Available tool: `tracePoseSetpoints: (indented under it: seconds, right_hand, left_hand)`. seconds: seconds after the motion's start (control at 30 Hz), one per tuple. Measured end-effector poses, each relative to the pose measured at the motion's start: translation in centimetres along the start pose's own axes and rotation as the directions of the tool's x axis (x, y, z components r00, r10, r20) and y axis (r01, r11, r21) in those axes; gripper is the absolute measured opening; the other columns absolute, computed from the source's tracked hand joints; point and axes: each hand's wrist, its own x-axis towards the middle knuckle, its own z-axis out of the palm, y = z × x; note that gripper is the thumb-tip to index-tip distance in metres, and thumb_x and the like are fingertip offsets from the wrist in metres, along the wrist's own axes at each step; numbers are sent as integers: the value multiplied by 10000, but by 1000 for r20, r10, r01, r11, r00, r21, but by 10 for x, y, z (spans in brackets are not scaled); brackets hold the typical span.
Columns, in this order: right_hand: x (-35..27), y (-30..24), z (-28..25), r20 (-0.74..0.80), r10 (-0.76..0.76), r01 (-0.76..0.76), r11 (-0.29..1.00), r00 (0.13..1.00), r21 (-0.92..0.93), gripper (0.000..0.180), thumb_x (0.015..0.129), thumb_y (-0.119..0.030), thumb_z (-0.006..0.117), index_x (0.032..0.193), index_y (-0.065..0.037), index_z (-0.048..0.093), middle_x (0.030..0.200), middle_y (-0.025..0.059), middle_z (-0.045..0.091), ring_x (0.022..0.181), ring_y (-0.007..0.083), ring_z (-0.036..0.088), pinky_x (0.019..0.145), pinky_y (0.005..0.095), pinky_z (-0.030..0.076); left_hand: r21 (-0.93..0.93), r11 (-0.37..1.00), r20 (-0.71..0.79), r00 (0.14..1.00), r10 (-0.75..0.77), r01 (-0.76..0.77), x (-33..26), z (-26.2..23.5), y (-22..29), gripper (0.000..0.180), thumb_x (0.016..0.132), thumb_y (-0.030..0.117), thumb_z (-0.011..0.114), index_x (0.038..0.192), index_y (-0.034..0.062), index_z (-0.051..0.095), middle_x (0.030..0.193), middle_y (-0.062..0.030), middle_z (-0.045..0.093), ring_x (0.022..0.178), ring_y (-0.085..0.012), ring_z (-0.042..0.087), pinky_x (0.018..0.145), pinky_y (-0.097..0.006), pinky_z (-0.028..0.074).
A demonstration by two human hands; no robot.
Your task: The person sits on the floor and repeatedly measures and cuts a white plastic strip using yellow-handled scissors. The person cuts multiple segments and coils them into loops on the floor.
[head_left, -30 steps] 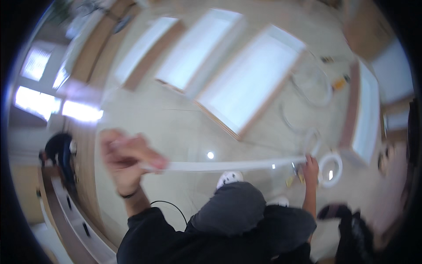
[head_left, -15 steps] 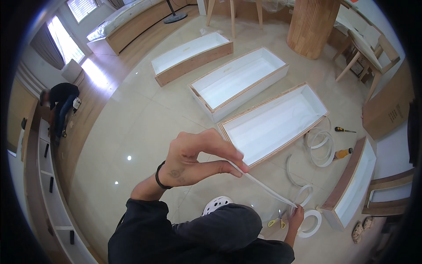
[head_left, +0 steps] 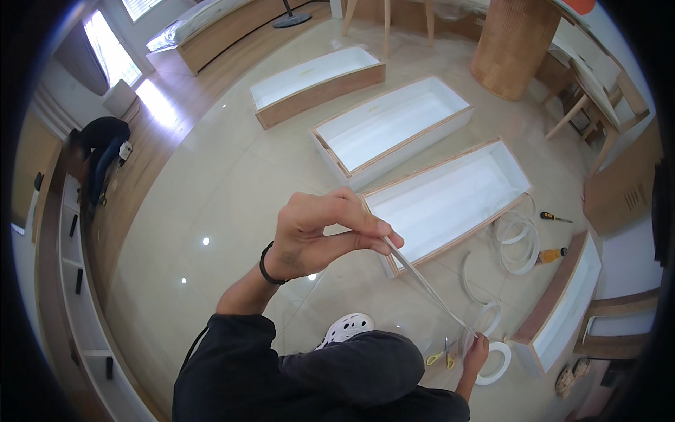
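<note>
My left hand (head_left: 320, 235), with a black band at its wrist, pinches the end of a narrow white edge-banding strip (head_left: 430, 287) between thumb and forefinger. The strip runs taut down to the right, where my right hand (head_left: 476, 354) grips it low near the floor. From there the banding continues in loose loops (head_left: 517, 243) on the tiles. A flat white roll of banding (head_left: 496, 363) lies beside my right hand, and yellow-handled scissors (head_left: 442, 358) lie to its left. Beyond my left hand sits a white-lined wooden drawer box (head_left: 450, 200) with bare wood edges.
Two more drawer boxes (head_left: 394, 126) (head_left: 316, 79) stand farther back; another (head_left: 562, 302) is at the right. A screwdriver (head_left: 555, 217) and an orange bottle (head_left: 552, 255) lie near the loops. A person (head_left: 105, 151) bends by the cabinet (head_left: 95, 316) at left. Sandals (head_left: 571, 376) lie lower right.
My left hand has risen slightly with the strip, which now shows more edge-on. My right hand keeps its grip. The whole view has shifted a little.
</note>
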Motion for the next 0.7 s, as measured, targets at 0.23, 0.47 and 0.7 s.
tracePoseSetpoints:
  seconds: [0.23,0.47,0.7]
  right_hand:
    - [-3,-24,-8,16,1,-1,1000,1000,-11,279,828,50,575,1094,-28,602,1028,175,631,968,365,611,824,441,497]
    - [30,-14,-9,-184,-211,146,938,960,-314,157,794,-52,619,943,-83,656,903,119,673,835,325,604,820,446,460]
    - [44,-39,-10,21,147,-145,986,989,-82,316,813,-38,533,1123,-100,545,1068,86,612,920,292,646,729,392,543]
  left_hand:
    - [28,999,-78,996,44,-42,3,-14,-7,168,782,-125,660,911,-18,676,736,-178,715,725,-235,732,689,-276,424]
    - [-34,999,-337,941,-44,34,-44,-50,-74,248,820,-140,599,1015,12,581,931,-183,667,766,-272,685,722,-469,610]
    - [22,975,-234,949,-212,223,-67,-104,-83,142,946,32,579,1087,45,578,983,-119,656,961,-225,618,925,-357,477]
